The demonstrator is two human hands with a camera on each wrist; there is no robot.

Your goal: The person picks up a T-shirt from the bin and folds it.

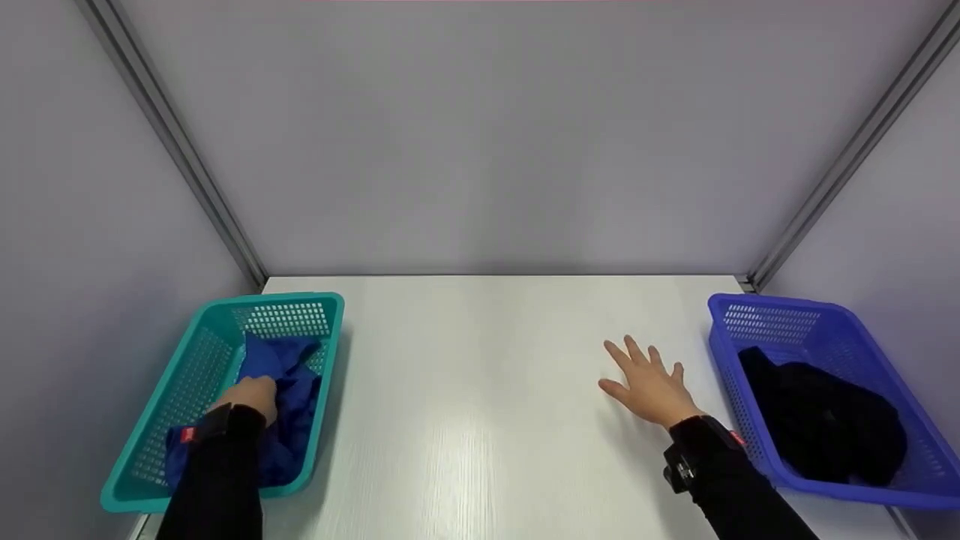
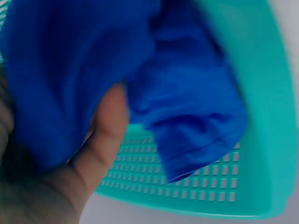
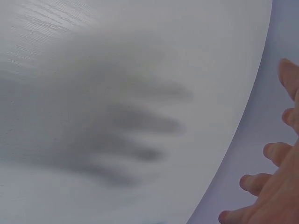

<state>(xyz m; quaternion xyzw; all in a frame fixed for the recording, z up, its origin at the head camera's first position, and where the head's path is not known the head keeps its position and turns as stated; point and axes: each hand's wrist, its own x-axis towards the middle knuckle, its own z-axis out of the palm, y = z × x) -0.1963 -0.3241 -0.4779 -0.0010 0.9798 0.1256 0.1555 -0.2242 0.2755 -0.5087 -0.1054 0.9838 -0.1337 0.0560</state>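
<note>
A: so where's the blue cloth (image 1: 295, 394) and who's got it?

B: bunched up in the green basket (image 1: 270, 298), left side of the tabletop (image 1: 465, 375). Left hand (image 1: 251, 397) is in there with its fingers gripping a fold, and you can see the thumb (image 2: 112, 112) pressed on it in the left wrist view. Can't tell if it's 1 piece or 2 tho.

A: and the other hand?

B: right hand (image 1: 651, 386) hovers over the tabletop, fingers spread wide, nothing in them. Nearest stuff is the purple basket (image 1: 832, 345) with a black cloth (image 1: 825, 420) in it.

A: how's the blue thing gonna handle, you think?

B: light, soft, super floppy imo. Doesn't look slippery, and I wouldn't call it fragile. Main annoyance is probably sagging, or catching on the basket's rim.

A: best place to grab?

B: I'd take a thick fold near the middle so most of the bundle comes along. Pinch only the loose end (image 2: 184, 158) over the mesh and I reckon it'll unroll and trail everywhere.
</note>
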